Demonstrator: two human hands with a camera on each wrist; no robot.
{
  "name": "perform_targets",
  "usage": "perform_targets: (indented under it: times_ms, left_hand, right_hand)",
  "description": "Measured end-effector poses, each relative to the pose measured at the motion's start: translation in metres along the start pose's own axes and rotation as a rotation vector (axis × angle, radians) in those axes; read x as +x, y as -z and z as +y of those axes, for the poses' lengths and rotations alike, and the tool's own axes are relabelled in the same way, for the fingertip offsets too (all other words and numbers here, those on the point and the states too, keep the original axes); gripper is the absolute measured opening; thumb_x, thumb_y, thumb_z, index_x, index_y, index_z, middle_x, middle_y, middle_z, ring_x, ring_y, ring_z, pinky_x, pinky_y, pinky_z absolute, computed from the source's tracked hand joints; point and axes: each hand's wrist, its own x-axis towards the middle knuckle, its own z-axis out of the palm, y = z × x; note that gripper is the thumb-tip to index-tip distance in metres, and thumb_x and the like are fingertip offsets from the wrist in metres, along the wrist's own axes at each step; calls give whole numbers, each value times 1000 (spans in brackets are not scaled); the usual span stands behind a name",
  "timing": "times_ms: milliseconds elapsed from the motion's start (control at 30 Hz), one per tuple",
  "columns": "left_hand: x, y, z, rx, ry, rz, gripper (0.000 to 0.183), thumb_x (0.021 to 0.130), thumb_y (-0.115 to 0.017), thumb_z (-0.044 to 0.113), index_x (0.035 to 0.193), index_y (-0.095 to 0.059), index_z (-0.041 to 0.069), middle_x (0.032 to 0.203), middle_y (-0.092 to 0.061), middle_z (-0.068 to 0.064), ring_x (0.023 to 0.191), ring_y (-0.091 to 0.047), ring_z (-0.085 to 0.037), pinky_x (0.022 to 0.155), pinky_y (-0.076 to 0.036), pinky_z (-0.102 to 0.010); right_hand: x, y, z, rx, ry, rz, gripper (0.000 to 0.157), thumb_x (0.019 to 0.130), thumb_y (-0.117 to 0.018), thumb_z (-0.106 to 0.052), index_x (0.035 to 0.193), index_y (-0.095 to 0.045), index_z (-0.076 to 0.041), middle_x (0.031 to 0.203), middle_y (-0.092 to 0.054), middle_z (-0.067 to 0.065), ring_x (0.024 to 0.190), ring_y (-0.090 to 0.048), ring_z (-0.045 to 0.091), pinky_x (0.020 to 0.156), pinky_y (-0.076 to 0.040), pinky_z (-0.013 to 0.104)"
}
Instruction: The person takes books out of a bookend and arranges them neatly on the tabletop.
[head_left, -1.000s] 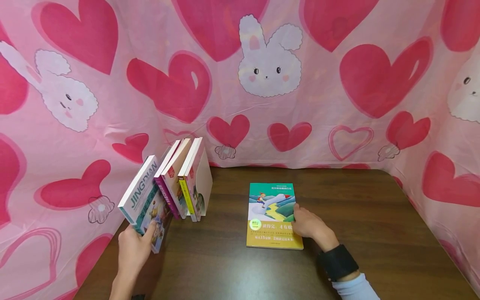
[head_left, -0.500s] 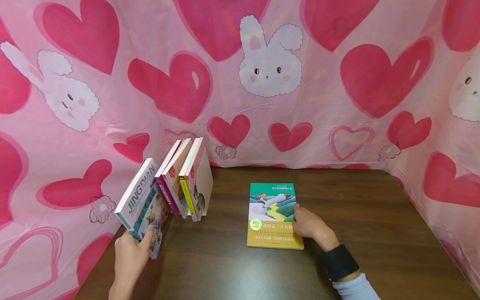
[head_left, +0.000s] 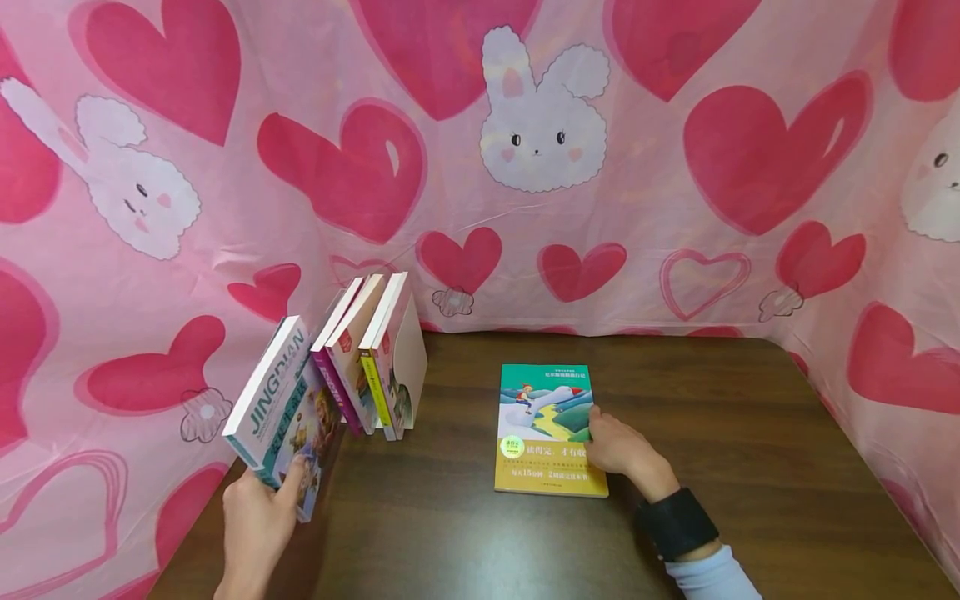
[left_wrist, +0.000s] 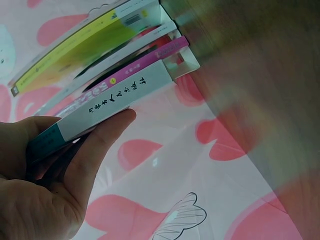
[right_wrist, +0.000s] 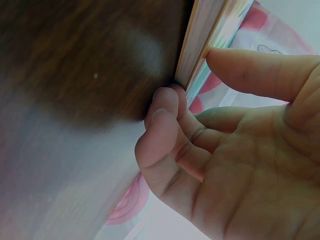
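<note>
My left hand [head_left: 258, 525] grips a thick white and teal book [head_left: 281, 421] marked JINGDIAN, thumb on its cover. The book is upright but tilted, left of the standing books; its lettered spine [left_wrist: 107, 105] shows in the left wrist view. Flat on the table lies a thinner paperback [head_left: 543, 421] with a green top, a goose picture and a yellow lower band. My right hand [head_left: 626, 446] holds that paperback's right edge. In the right wrist view the thumb touches its cover side while curled fingers meet the page edge [right_wrist: 200, 40] and the table.
Several books stand in a white book holder [head_left: 414, 354] at the back left, among them a purple-spined book [head_left: 336, 392] and a yellow-spined book [head_left: 375, 392]. A pink heart-and-rabbit cloth [head_left: 645, 217] hangs around the brown table [head_left: 720, 417].
My left hand has drawn the thick book slightly left and toward me, away from the standing books. The right hand and the paperback have stayed in place.
</note>
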Motion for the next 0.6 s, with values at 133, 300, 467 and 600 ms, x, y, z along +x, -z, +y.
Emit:
perform_targets:
  times_ms: [133, 300, 467, 600]
  left_hand:
    - [-2, 3, 0, 8, 16, 2, 40, 94, -77, 4, 125, -64, -18, 109, -68, -40, 87, -71, -56, 70, -56, -68]
    - [-4, 5, 1, 4, 1, 14, 40, 93, -77, 3, 124, -65, -18, 108, -68, -40, 84, -71, -56, 68, -56, -68]
    - [-6, 8, 5, 5, 2, 8, 41, 93, -77, 3, 125, -64, -18, 111, -68, -40, 86, -71, -57, 70, -55, -69]
    - [-9, 10, 7, 2, 0, 11, 40, 93, -77, 3, 124, -64, -19, 110, -68, -40, 86, -71, -57, 68, -56, -68]
  right_hand:
    - [1, 0, 0, -8, -3, -3, 76, 102, -64, -15, 157, -23, 18, 156, -39, 35, 127, -50, 45, 113, -38, 64]
    - [2, 1, 0, -8, -8, 0, 76, 101, -64, -14, 157, -23, 18, 157, -39, 35, 129, -49, 46, 113, -37, 64]
    - [2, 0, 0, -4, -2, -1, 76, 101, -64, -14, 156, -23, 19, 157, -38, 36, 131, -48, 46, 114, -36, 64]
    - [2, 0, 0, -3, -3, -3, 77, 101, -65, -14, 156, -23, 19, 156, -39, 36, 130, -49, 46, 113, -37, 64]
